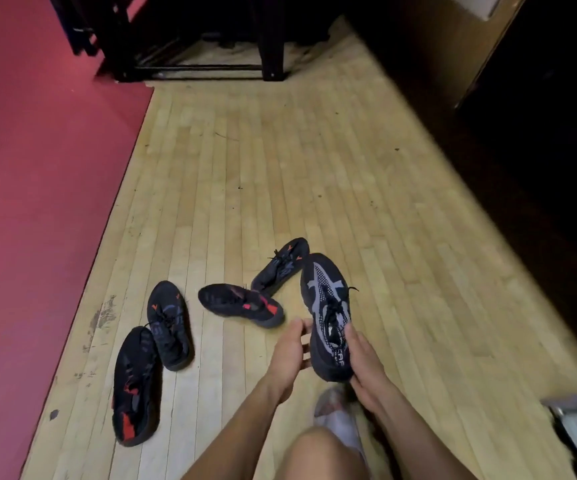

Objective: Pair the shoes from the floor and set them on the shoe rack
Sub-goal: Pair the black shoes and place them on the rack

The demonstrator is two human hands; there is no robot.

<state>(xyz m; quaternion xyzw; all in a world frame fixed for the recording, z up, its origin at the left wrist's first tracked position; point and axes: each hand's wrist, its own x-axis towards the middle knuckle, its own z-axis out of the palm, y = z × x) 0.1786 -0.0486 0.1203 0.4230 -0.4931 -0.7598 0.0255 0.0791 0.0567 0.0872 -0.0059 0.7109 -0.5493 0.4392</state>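
- The step in hand looks like the pick-up of a first shoe: the grey shoe point(327, 317) is off the wooden floor point(280, 150), toe pointing away from the person, heel end down by the wrists
- The right hand point(366, 368) holds that shoe along its right side and under the heel; this grip is curled round the heel, the thumb lying up the edge of the collar
- The left hand point(290, 358) sits just beside the shoe's left side with fingers loosely spread; its fingertips seem to be at the sole's edge, but firm contact cannot be told, so this grip reads as unclenched and holding nothing
- No mate with the same grey pattern shows on the floor, so the next move, by this judgement, calls for either finding that mate or carrying the single shoe to the rack
- Four dark shoes lie on the floor: a red-marked shoe point(242, 304) near the left hand, a second shoe point(280, 266) touching it at the heel, and further left a laced shoe point(169, 323) overlapping a long red-patched shoe point(136, 386)
- The two red-patched ones appear to match, as do the two with small orange marks, though blur leaves this unsure
- The rack point(197, 39) stands well apart at the far end of the floor, dark, its shelves hard to read
- A red mat point(38, 168) borders the floor on the left
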